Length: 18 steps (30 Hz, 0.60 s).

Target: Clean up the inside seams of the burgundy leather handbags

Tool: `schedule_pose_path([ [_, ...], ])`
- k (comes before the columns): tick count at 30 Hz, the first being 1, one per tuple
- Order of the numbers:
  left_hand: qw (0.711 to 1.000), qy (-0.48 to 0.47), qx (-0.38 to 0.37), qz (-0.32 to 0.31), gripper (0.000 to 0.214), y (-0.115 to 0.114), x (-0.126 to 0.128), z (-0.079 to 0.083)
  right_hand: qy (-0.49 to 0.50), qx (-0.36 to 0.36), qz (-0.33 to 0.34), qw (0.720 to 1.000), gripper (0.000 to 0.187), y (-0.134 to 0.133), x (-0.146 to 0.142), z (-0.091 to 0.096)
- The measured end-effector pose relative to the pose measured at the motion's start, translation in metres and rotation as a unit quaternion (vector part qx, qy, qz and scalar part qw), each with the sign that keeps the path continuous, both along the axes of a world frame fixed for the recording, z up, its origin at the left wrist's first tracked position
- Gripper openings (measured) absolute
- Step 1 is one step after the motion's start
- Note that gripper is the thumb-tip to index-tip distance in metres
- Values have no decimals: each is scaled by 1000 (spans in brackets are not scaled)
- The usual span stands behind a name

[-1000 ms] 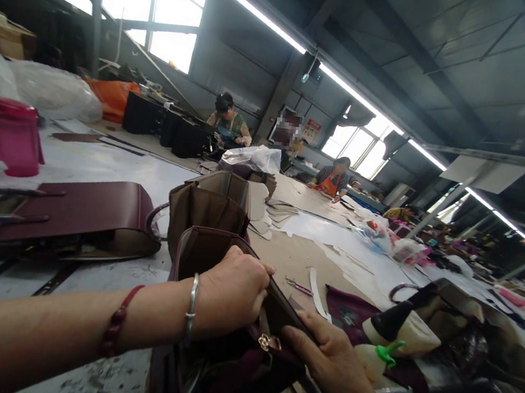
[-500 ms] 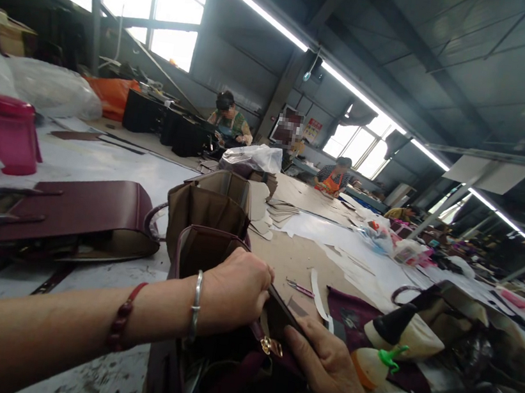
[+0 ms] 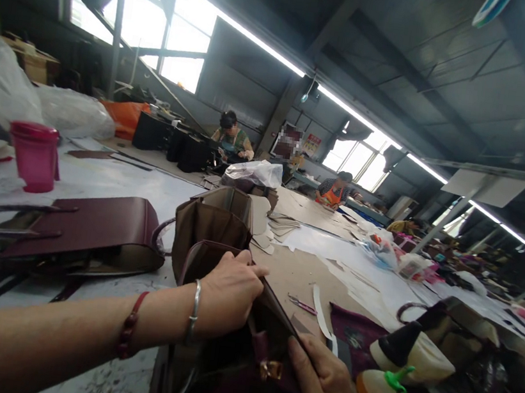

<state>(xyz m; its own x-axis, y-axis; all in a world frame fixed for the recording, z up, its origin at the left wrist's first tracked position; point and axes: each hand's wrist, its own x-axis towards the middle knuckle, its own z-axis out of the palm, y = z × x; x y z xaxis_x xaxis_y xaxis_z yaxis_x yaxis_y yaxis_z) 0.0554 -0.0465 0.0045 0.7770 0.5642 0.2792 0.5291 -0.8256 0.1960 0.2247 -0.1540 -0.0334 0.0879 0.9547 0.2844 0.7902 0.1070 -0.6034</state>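
A dark maroon handbag (image 3: 217, 248) stands upright before me with its mouth open and its brown lining showing. My left hand (image 3: 230, 292), with a silver bangle and a red bracelet on the wrist, is closed on the bag's far rim, fingers curled over the edge. Lower on the same rim, my right hand (image 3: 328, 379) pinches the edge with the thumb on the inner side. Between the hands hangs a gold zipper pull (image 3: 271, 370) at a zip end. The bag's lower inside is dark.
Left on the table lies another maroon handbag (image 3: 103, 227), near a pink cup (image 3: 33, 156). Glue bottles (image 3: 375, 388), a maroon scrap (image 3: 355, 337) and a pink pen (image 3: 302, 305) lie to the right. Beyond are cut pieces (image 3: 282, 225) and co-workers (image 3: 333, 193).
The view has tilted up slightly, so things sit lower in it. My left hand has shifted a little along the rim; both hands keep their hold. The zipper pull has swung.
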Motion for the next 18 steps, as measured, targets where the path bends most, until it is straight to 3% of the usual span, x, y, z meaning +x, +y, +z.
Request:
schedule_pose_path([
  [5,1000,-4,20,14,15,6,-18,1,-38,7,24,999,30,0,6,-8],
  [18,993,-56,-105,-23,20,21,-8,2,51,44,-49,997,33,-7,3,-11],
])
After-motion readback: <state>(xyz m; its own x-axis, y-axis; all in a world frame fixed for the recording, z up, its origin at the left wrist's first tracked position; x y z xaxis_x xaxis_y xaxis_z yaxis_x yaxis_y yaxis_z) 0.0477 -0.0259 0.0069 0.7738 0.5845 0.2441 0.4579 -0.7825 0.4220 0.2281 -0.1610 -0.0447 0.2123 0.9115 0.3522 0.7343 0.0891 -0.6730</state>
